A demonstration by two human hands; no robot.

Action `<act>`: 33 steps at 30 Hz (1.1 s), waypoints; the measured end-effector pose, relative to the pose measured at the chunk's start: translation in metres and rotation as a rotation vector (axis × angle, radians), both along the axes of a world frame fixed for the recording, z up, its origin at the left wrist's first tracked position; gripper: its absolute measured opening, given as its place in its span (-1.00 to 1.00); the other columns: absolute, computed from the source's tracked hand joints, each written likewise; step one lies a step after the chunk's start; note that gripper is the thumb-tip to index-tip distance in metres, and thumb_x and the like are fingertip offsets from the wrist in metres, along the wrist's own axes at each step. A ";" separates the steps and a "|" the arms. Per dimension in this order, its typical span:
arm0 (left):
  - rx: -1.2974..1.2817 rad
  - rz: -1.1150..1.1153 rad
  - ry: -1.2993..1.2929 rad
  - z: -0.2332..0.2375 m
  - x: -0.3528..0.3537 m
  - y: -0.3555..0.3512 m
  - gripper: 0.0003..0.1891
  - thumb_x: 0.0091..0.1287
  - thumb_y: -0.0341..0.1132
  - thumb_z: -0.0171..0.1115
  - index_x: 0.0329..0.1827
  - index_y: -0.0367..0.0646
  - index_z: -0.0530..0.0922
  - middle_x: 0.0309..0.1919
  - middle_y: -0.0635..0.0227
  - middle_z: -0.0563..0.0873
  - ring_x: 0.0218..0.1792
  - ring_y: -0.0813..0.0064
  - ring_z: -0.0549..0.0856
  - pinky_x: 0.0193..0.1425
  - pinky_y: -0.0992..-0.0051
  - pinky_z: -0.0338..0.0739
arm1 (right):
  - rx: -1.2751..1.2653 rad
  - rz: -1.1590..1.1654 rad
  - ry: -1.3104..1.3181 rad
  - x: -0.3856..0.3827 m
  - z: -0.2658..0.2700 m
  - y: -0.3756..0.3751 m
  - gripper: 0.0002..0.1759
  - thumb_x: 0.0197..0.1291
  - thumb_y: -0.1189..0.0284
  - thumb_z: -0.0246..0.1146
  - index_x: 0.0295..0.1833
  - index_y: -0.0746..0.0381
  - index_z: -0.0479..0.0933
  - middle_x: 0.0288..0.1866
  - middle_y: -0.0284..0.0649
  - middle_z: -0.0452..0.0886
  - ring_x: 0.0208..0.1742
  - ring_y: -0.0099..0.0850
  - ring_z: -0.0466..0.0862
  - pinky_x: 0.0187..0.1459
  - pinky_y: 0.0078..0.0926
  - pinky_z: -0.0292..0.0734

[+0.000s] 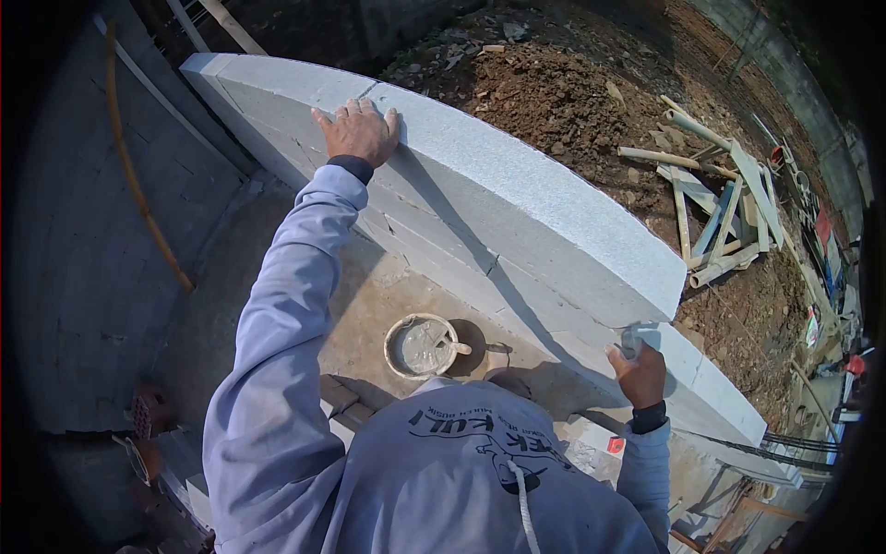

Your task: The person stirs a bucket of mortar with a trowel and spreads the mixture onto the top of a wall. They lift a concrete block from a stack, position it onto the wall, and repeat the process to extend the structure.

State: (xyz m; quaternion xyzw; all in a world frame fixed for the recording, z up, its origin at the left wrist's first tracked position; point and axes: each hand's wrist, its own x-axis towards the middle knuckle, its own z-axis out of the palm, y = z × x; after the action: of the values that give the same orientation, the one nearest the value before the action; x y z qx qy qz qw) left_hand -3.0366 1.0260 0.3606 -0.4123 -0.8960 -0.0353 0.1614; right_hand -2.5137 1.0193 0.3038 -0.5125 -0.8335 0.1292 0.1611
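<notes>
the pale grey, smooth-faced block wall (544, 198) runs diagonally from upper left to lower right, its upper course ending above a lower step. the left hand (362, 135) lies on the top edge, fingers spread, gripping nothing. the right hand (640, 377), well apart from the left, is curled beside the end of the upper course; whether it is clamped on anything cannot be told. near side: a round, pale-rimmed bucket (390, 349) of wet grey mix on the floor, with a light-handled tool (447, 343) in it. far side: brown loose soil (554, 97) and piled bamboo poles and boards (681, 217).
</notes>
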 end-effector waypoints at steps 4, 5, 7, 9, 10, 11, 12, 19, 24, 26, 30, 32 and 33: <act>0.038 -0.058 0.099 -0.013 -0.011 -0.002 -0.37 0.37 0.07 -0.26 0.19 -0.33 0.40 0.15 0.00 0.50 0.23 0.12 0.44 0.40 -0.14 -0.21 | -0.156 0.148 0.564 -0.056 0.096 -0.018 -0.66 0.16 0.27 0.24 -0.29 0.39 0.50 -0.60 -0.24 0.53 -0.50 -0.41 0.59 -0.40 -0.43 0.49; 0.052 -0.069 0.102 -0.015 -0.013 -0.002 -0.37 0.37 0.08 -0.26 0.18 -0.33 0.41 0.14 0.00 0.50 0.22 0.12 0.44 0.40 -0.14 -0.20 | -0.097 0.197 0.663 -0.072 0.118 -0.015 -0.67 0.23 0.27 0.17 -0.30 0.38 0.49 -0.65 -0.27 0.48 -0.54 -0.47 0.55 -0.43 -0.46 0.46; 0.083 -0.080 0.109 -0.015 -0.013 -0.004 -0.36 0.37 0.09 -0.26 0.17 -0.33 0.42 0.13 0.00 0.51 0.22 0.12 0.45 0.39 -0.14 -0.19 | -0.141 0.266 1.150 -0.101 0.137 0.004 -0.60 0.31 0.18 0.04 -0.37 0.32 0.48 -0.69 -0.29 0.43 -0.68 -0.51 0.42 -0.53 -0.52 0.34; 0.042 -0.078 0.073 -0.009 -0.010 -0.006 -0.36 0.37 0.10 -0.26 0.15 -0.33 0.43 0.12 -0.01 0.51 0.21 0.11 0.45 0.38 -0.17 -0.16 | -0.294 0.426 1.502 -0.132 0.166 0.028 -0.52 0.34 0.12 -0.04 -0.46 0.27 0.46 -0.74 -0.35 0.36 -0.80 -0.55 0.24 -0.60 -0.56 0.18; 0.027 -0.074 0.059 -0.006 -0.010 -0.006 -0.36 0.37 0.10 -0.26 0.15 -0.33 0.44 0.12 -0.01 0.51 0.21 0.11 0.45 0.37 -0.18 -0.15 | -0.334 0.548 1.536 -0.147 0.184 0.036 -0.50 0.34 0.10 -0.06 -0.48 0.26 0.45 -0.76 -0.36 0.33 -0.82 -0.56 0.19 -0.61 -0.56 0.14; 0.010 -0.072 0.045 -0.006 -0.011 -0.006 -0.36 0.37 0.10 -0.26 0.15 -0.33 0.44 0.12 -0.02 0.51 0.20 0.10 0.46 0.37 -0.19 -0.14 | -0.360 0.636 1.557 -0.162 0.195 0.044 -0.49 0.34 0.09 -0.06 -0.51 0.25 0.44 -0.78 -0.37 0.30 -0.83 -0.58 0.16 -0.62 -0.57 0.12; 0.037 -0.081 0.060 -0.009 -0.012 -0.006 -0.37 0.37 0.10 -0.26 0.13 -0.32 0.45 0.11 -0.02 0.52 0.19 0.11 0.46 0.36 -0.21 -0.13 | -0.390 0.724 1.575 -0.178 0.207 0.051 -0.47 0.34 0.07 -0.06 -0.54 0.24 0.43 -0.80 -0.38 0.27 -0.84 -0.59 0.13 -0.63 -0.57 0.09; 0.150 -0.074 0.120 -0.014 -0.022 -0.004 -0.38 0.37 0.09 -0.25 0.12 -0.33 0.45 0.11 -0.02 0.51 0.19 0.05 0.46 0.31 -0.26 -0.08 | -0.674 0.061 1.166 -0.268 0.075 0.094 -0.49 0.29 0.05 0.01 -0.64 0.14 0.31 -0.85 -0.42 0.20 -0.89 -0.57 0.08 -0.79 -0.53 -0.07; 0.078 -0.105 0.078 -0.013 -0.013 -0.008 -0.38 0.37 0.08 -0.24 0.16 -0.33 0.42 0.14 -0.05 0.49 0.21 0.03 0.44 0.31 -0.26 -0.05 | -0.535 0.005 1.351 -0.240 0.091 0.074 -0.45 0.26 0.00 0.04 -0.64 0.17 0.33 -0.84 -0.44 0.17 -0.88 -0.59 0.07 -0.76 -0.62 -0.04; 0.050 -0.102 0.060 -0.009 -0.013 -0.009 -0.37 0.37 0.08 -0.25 0.18 -0.32 0.41 0.16 -0.05 0.47 0.23 0.03 0.43 0.31 -0.25 -0.05 | -0.412 0.029 1.540 -0.199 0.094 0.053 -0.45 0.26 -0.02 0.04 -0.60 0.20 0.35 -0.82 -0.43 0.19 -0.87 -0.59 0.08 -0.74 -0.62 -0.02; 0.077 -0.110 0.102 -0.015 -0.017 -0.004 -0.39 0.37 0.08 -0.26 0.15 -0.30 0.43 0.15 -0.03 0.48 0.22 0.07 0.43 0.34 -0.20 -0.04 | -0.145 -0.067 1.865 -0.051 0.072 0.039 -0.49 0.29 -0.02 0.00 -0.45 0.22 0.36 -0.76 -0.41 0.22 -0.83 -0.56 0.14 -0.71 -0.58 0.02; 0.079 -0.125 0.118 -0.018 -0.017 -0.006 -0.40 0.37 0.07 -0.27 0.12 -0.29 0.45 0.12 -0.01 0.50 0.20 0.09 0.45 0.34 -0.19 -0.03 | 0.004 -0.601 2.035 0.002 0.055 0.037 -0.51 0.29 -0.02 0.00 -0.41 0.22 0.38 -0.74 -0.40 0.27 -0.81 -0.56 0.17 -0.71 -0.58 0.03; 0.087 -0.136 0.125 -0.016 -0.017 -0.005 -0.40 0.37 0.07 -0.27 0.12 -0.28 0.45 0.11 -0.01 0.51 0.19 0.09 0.46 0.34 -0.18 -0.02 | -0.092 -0.673 1.988 0.034 0.026 0.047 -0.54 0.29 0.00 0.00 -0.38 0.21 0.38 -0.73 -0.39 0.29 -0.79 -0.56 0.19 -0.71 -0.58 0.05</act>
State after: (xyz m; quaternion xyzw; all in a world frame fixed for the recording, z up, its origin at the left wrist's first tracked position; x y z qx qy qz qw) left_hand -3.0538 1.0210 0.3444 -0.4663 -0.8516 -0.0592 0.2321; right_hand -2.4794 1.0663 0.3301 -0.3866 -0.1346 0.4720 0.7808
